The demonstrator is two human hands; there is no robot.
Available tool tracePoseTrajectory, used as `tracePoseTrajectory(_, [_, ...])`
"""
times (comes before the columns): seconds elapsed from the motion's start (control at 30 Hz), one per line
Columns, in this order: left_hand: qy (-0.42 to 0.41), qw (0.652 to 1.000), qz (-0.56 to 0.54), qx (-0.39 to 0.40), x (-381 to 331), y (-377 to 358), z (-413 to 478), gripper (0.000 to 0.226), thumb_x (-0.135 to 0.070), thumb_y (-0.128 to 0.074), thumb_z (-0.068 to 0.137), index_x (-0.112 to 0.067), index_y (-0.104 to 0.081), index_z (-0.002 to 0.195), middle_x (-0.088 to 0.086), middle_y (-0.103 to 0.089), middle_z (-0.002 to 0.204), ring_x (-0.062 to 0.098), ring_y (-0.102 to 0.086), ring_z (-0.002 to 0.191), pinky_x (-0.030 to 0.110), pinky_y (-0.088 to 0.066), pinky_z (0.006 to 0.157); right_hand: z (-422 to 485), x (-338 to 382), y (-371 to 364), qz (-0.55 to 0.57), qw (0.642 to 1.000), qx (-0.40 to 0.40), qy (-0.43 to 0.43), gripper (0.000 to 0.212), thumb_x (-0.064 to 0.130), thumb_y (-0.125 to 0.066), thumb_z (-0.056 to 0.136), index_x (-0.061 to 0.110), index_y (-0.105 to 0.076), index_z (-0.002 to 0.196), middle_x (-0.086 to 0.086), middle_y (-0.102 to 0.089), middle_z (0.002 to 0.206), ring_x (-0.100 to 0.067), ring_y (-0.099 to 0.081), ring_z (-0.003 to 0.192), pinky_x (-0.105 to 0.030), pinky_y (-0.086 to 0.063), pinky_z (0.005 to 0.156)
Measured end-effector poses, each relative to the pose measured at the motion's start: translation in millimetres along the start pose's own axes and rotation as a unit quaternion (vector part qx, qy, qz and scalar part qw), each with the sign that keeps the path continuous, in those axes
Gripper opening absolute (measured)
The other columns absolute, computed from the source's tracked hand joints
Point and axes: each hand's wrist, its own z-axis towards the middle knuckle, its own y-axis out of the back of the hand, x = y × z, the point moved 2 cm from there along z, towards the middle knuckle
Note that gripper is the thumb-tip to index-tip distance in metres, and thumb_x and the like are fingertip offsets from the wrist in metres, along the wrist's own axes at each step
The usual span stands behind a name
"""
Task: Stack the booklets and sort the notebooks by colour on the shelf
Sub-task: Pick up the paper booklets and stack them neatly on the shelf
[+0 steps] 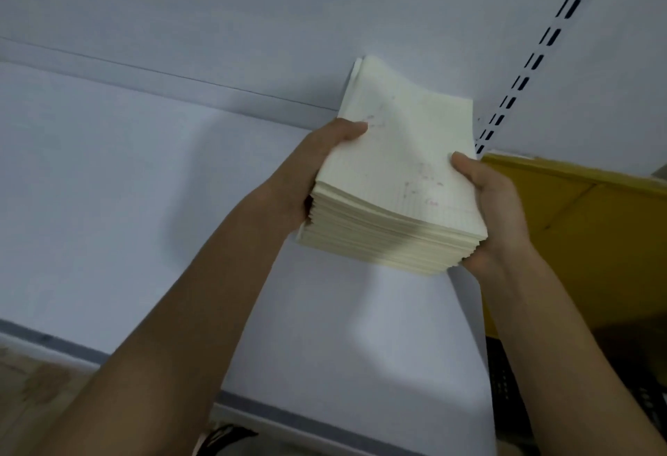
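A thick stack of cream booklets is held in the air above the white shelf board, its far end near the back panel. My left hand grips the stack's left side, thumb on the top cover. My right hand grips the right side, thumb on top and fingers underneath. The top cover bears faint pink marks and its far edge curls upward. No coloured notebooks are in sight.
A yellow cardboard box sits on the shelf at the right, close to my right hand. A slotted upright rail runs up the white back panel. A dark crate lies below at the right, and brown floor at lower left.
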Motion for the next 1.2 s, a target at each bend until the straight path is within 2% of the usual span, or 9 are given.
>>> tracePoseTrajectory(0.37, [-0.010,1.000,-0.025,0.007,4.9,1.9,6.2,0.021,-0.028,-0.052,0.087,-0.013,-0.066,0.093,0.002,-0.073,0.077,0.016,-0.070,0.070,0.024,-0.053,0.055,3.4,-1.3,-2.9,0.030,0.999,-0.020,0.013,0.040,0.022,-0.054,0.093,0.003,-0.057,0.128,-0.020,-0.064,0.120,-0.033,-0.066,0.096,-0.037,-0.057,0.068])
tracePoseTrajectory(0.63, [0.018,0.999,-0.029,0.012,7.5,4.2,6.5,0.033,-0.035,-0.059,0.078,-0.012,-0.066,0.100,0.006,-0.074,0.086,0.021,-0.072,0.078,0.029,-0.056,0.058,11.6,-4.3,4.0,0.019,1.000,-0.011,0.016,0.036,0.020,-0.053,0.093,0.004,-0.058,0.124,-0.018,-0.066,0.116,-0.037,-0.065,0.104,-0.046,-0.056,0.082])
tracePoseTrajectory(0.73, [0.025,1.000,0.006,0.000,5.2,6.3,6.2,0.031,-0.036,-0.060,0.080,-0.015,-0.065,0.102,0.005,-0.074,0.089,0.020,-0.071,0.082,0.028,-0.056,0.061,8.5,1.6,3.0,-0.067,0.994,-0.046,0.067,0.037,0.020,-0.057,0.092,0.008,-0.056,0.126,-0.012,-0.067,0.116,-0.030,-0.066,0.102,-0.041,-0.057,0.081])
tracePoseTrajectory(0.8, [0.027,0.996,0.081,-0.025,-1.9,9.3,4.7,0.030,-0.037,-0.060,0.086,-0.017,-0.064,0.108,0.003,-0.073,0.101,0.021,-0.068,0.095,0.027,-0.056,0.071,5.4,14.6,3.6,-0.285,0.941,-0.113,0.141,0.057,0.026,-0.061,0.091,0.013,-0.039,0.143,-0.006,-0.051,0.137,-0.024,-0.055,0.119,-0.034,-0.051,0.091])
tracePoseTrajectory(0.9, [-0.017,0.939,0.328,-0.099,-30.3,19.9,2.1,0.066,-0.054,-0.062,0.082,-0.022,-0.044,0.137,-0.001,-0.049,0.138,0.019,-0.048,0.124,0.030,-0.040,0.097,-8.8,36.8,-7.6,-0.611,0.735,-0.156,0.252,0.071,0.037,-0.059,0.091,0.015,-0.025,0.149,-0.009,-0.024,0.155,-0.025,-0.023,0.142,-0.041,-0.024,0.115])
tracePoseTrajectory(0.93, [-0.054,0.915,0.379,-0.128,-41.5,22.5,-2.8,0.074,-0.057,-0.061,0.081,-0.022,-0.038,0.141,0.001,-0.042,0.145,0.019,-0.042,0.130,0.032,-0.037,0.099,-15.7,40.3,-16.8,-0.647,0.697,-0.150,0.270,0.069,0.039,-0.057,0.092,0.015,-0.027,0.149,-0.011,-0.023,0.156,-0.026,-0.020,0.143,-0.042,-0.021,0.116])
tracePoseTrajectory(1.03, [-0.156,0.846,0.479,-0.175,-62.4,34.5,-33.6,0.072,-0.056,-0.055,0.086,-0.019,-0.032,0.144,0.002,-0.035,0.150,0.020,-0.036,0.135,0.039,-0.033,0.105,-41.8,35.2,-55.9,-0.662,0.676,-0.120,0.301,0.064,0.041,-0.052,0.094,0.013,-0.030,0.147,-0.011,-0.028,0.154,-0.026,-0.023,0.142,-0.041,-0.021,0.115])
tracePoseTrajectory(1.1, [-0.208,0.753,0.592,-0.198,-68.0,55.6,-62.0,0.071,-0.051,-0.055,0.088,-0.019,-0.029,0.146,0.001,-0.030,0.153,0.019,-0.029,0.139,0.039,-0.028,0.108,-58.9,20.0,-88.5,-0.690,0.638,-0.102,0.327,0.063,0.042,-0.050,0.095,0.013,-0.030,0.147,-0.011,-0.029,0.153,-0.026,-0.023,0.142,-0.041,-0.021,0.115])
tracePoseTrajectory(1.2, [-0.243,0.594,0.735,-0.216,-80.3,100.7,-109.5,0.072,-0.046,-0.052,0.091,-0.020,-0.019,0.149,-0.001,-0.016,0.158,0.017,-0.015,0.145,0.038,-0.018,0.113,-82.8,-8.7,-138.6,-0.750,0.539,-0.087,0.374,0.063,0.043,-0.048,0.096,0.015,-0.024,0.148,-0.013,-0.021,0.156,-0.027,-0.014,0.145,-0.043,-0.016,0.117])
